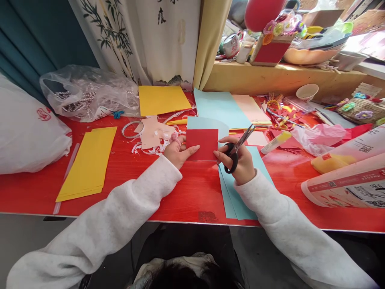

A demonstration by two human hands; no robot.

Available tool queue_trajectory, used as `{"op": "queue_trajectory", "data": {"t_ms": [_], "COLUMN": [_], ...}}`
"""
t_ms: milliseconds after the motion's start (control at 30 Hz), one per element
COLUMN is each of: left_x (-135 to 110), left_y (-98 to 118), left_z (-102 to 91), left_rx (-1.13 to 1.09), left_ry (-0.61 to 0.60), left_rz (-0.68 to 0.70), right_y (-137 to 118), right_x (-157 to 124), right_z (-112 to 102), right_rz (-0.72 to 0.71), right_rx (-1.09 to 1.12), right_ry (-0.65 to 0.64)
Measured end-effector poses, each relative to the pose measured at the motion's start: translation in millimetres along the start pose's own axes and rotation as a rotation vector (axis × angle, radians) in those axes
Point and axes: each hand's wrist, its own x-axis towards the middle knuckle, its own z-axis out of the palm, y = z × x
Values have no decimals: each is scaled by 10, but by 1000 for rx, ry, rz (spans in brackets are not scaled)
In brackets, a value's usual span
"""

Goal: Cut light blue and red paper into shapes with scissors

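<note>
A small red paper rectangle [202, 143] lies on the red table [168, 188], held between both hands. My left hand [179, 152] pinches its left edge with thumb and fingers closed on it. My right hand [237, 158] touches the paper's right edge with its fingertips while gripping black-handled scissors [237, 147], whose blades point up and to the right. A light blue sheet [207, 123] lies just behind the red paper. More light blue sheets [237, 192] lie under my right wrist.
Yellow sheets [88, 162] lie at the left, another yellow sheet [162, 99] at the back. Pink paper scraps [153, 134], a tape ring [130, 129], a glue stick [276, 142], a plastic bag of beads [87, 94] and rolled printed paper [349, 180] surround the hands.
</note>
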Motion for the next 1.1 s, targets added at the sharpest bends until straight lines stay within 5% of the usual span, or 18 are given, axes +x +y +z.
{"op": "queue_trajectory", "data": {"t_ms": [1100], "left_x": [-25], "left_y": [40], "left_z": [23], "left_rx": [-10], "left_ry": [29], "left_rz": [-23], "right_y": [16], "right_x": [-1], "right_z": [-12], "right_rz": [29], "right_rx": [-34], "right_ry": [-14]}}
